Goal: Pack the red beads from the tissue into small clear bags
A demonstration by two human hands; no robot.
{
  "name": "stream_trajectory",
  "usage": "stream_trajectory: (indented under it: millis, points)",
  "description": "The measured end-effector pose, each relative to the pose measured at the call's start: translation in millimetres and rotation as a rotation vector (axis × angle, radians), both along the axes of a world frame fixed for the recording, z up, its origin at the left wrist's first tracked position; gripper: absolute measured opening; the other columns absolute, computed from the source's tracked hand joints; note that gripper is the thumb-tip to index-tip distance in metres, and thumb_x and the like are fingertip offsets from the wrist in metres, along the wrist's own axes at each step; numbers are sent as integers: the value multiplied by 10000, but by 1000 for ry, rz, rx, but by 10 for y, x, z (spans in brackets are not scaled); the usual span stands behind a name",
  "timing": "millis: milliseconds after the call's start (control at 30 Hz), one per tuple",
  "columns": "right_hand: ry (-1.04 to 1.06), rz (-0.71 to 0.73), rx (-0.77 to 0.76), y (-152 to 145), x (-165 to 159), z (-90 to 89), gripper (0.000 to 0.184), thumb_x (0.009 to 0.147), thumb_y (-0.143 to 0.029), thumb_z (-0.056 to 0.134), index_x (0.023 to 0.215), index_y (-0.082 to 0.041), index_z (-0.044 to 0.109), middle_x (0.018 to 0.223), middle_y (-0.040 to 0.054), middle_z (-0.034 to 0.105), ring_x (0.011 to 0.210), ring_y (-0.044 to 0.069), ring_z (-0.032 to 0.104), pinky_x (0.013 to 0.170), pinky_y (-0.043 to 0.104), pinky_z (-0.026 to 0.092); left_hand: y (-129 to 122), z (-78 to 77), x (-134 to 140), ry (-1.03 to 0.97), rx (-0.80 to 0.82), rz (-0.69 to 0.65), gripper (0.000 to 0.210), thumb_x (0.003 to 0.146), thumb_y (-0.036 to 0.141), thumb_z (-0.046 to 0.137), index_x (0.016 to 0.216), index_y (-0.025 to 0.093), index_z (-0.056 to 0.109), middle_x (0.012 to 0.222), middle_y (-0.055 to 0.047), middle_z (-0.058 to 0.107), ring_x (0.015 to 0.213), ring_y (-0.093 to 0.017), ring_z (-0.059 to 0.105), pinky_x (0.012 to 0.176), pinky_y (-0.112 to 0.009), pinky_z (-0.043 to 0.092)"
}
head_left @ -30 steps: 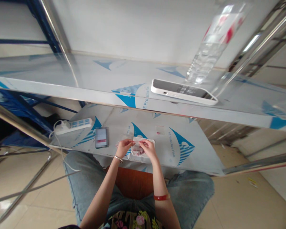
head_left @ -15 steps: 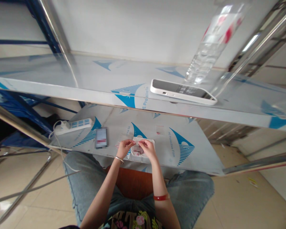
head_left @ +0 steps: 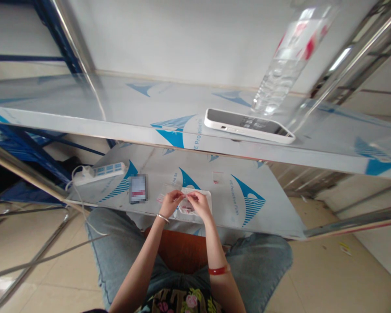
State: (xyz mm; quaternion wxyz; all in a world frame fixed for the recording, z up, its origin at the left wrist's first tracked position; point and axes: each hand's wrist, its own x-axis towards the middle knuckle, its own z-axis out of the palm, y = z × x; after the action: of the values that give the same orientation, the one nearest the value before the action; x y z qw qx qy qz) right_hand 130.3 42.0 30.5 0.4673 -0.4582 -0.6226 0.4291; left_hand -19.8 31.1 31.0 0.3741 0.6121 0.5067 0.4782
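Observation:
Over a white tray (head_left: pixel 207 201) on the lower shelf, my left hand (head_left: pixel 171 202) and my right hand (head_left: pixel 199 203) meet at the fingertips. Each pinches thumb against fingers; whatever they hold is too small to make out. Small reddish pieces (head_left: pixel 186 209) lie in the tray below, partly covered by my right hand. Beside my left hand rests a clear plastic bag (head_left: pixel 164 191) with a little pink or red in it. A smaller clear bag (head_left: pixel 218 178) with a red spot lies behind the tray, to the right.
A phone-like object (head_left: pixel 138 189) with a blurred screen and a white power strip (head_left: pixel 101 173) lie to the left. Above, the film-covered upper shelf (head_left: pixel 127 121) juts across, bearing a white-cased phone (head_left: pixel 247 126) and a water bottle (head_left: pixel 286 65). A cable (head_left: pixel 84 213) hangs off the left side.
My fingertips have drawn closer together, my right hand shifting slightly left. The tray and the other things stay where they were.

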Motion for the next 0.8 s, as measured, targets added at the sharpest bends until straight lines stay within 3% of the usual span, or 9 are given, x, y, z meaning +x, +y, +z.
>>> stream_trajectory:
  millis: [167,367,567,800]
  points:
    - [-47,20,6,32,22,-87,114,741,-265,553,721,-191,637,738,31,665,718,181,619,696,294,480,-11,-9,-19,140,29,-40,112,783,275,562,842,201,622,773,-35,676,734,-173,618,665,-238,430]
    - [-116,54,-6,51,19,-164,126,732,-193,512,718,-181,636,737,30,664,717,177,618,701,294,469,-64,73,-4,322,12,-24,105,761,188,564,830,235,626,762,-38,688,727,-198,635,647,-241,410]
    - [-178,63,-29,35,24,-153,135,745,-172,521,754,-180,655,772,32,676,742,175,621,706,290,469,-80,134,-9,465,-21,-32,108,766,173,566,842,220,627,784,-48,692,745,-202,640,654,-244,402]
    - [-261,123,-74,21,44,-148,147,746,-129,539,783,-160,678,801,42,693,753,167,632,719,270,477,-126,307,27,792,-127,-64,104,812,195,516,840,191,616,829,-48,692,788,-174,635,734,-251,406]
